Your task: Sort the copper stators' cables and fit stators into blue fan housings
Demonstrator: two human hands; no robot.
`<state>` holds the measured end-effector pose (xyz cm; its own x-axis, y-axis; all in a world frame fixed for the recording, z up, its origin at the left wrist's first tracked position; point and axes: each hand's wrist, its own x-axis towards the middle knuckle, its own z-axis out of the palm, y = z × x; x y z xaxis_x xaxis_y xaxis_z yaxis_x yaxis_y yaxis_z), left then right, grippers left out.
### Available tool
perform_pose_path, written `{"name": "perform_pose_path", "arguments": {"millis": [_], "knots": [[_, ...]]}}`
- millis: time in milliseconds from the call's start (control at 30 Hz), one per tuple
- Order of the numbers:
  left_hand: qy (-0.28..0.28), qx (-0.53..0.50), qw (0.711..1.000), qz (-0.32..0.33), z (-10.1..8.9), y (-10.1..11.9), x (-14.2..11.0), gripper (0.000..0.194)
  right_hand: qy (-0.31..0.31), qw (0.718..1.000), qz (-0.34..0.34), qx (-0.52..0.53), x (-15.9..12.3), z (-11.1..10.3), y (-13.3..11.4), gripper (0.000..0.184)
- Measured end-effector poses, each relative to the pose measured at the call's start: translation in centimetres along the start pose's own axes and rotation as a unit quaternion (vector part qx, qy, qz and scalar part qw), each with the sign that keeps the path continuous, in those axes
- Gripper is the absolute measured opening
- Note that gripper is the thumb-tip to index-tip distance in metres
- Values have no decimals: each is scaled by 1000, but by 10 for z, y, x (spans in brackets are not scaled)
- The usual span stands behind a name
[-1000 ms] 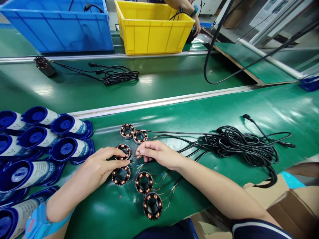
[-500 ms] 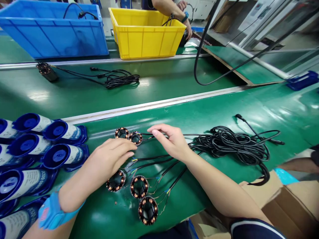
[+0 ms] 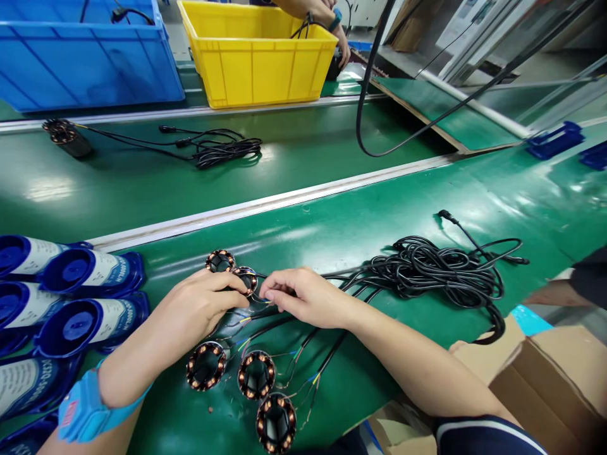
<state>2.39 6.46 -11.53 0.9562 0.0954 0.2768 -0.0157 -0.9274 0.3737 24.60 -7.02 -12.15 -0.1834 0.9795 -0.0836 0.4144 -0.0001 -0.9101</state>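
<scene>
My left hand (image 3: 206, 300) is closed, its fingertips against the left side of a small motor stator (image 3: 250, 281) with copper windings. Just to the right, my right hand (image 3: 303, 294) pinches the thin lead wires between that stator and its black cable. Another stator (image 3: 220, 260) stands behind the left fingers. Closer to me are three more stators, a left one (image 3: 207, 366), a middle one (image 3: 257, 375) and a front one (image 3: 275, 423). Coloured wires run from them to black cables, which gather in a coiled heap (image 3: 441, 268) on the right.
Blue plastic housings (image 3: 76, 328) with labels crowd the left. Beyond a white rail (image 3: 284, 203) lies another stator (image 3: 69, 138) with its cable. A blue bin (image 3: 90, 66) and a yellow bin (image 3: 265, 72) stand behind. Another person's hand (image 3: 342, 47) shows there. Cardboard boxes (image 3: 535, 379) sit lower right.
My right hand has moved left and down, its fingers closing on the wires by the stator. My left fingers have come against that stator. The view has shifted slightly.
</scene>
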Motion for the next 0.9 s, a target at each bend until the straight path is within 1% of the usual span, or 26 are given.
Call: {"name": "perform_pose_path", "arguments": {"millis": [67,133,167,233,300,367,400,467,500,600,667,700,800,833,900], "knots": [[8,1,1000,9,-3,-1,1,40,-36,996,41,69,1,1,3,17],[8,14,1000,19,-6,0,2,43,-63,990,44,122,3,3,8,19],[6,19,999,25,-8,0,3,44,-61,985,42,154,4,5,11,19],[-4,23,999,27,-10,2,4,46,-23,970,45,236,7,10,16,20],[-24,26,999,15,-11,3,3,48,37,950,59,304,9,16,19,25],[-42,37,998,-6,-11,5,1,52,83,934,70,341,11,21,21,31],[-49,43,998,-14,-10,5,-1,53,96,927,72,354,11,23,21,34],[-59,54,996,-28,-7,7,-5,54,108,920,69,371,12,25,22,38],[-63,58,996,-34,-5,7,-6,53,113,920,63,369,12,25,22,39],[-59,68,995,-45,-2,9,-9,49,105,943,39,314,13,25,21,37],[-50,64,996,-34,-3,9,-7,45,99,955,32,276,15,25,21,36],[-47,61,997,-25,-3,9,-6,44,105,956,34,270,16,26,21,37],[-35,70,997,-5,-6,9,-2,43,155,941,54,298,18,29,23,40],[-32,78,996,-7,-6,9,-2,44,164,936,59,307,18,30,23,41],[-30,88,996,-18,-7,10,-4,45,164,933,67,313,15,30,24,42]]}}
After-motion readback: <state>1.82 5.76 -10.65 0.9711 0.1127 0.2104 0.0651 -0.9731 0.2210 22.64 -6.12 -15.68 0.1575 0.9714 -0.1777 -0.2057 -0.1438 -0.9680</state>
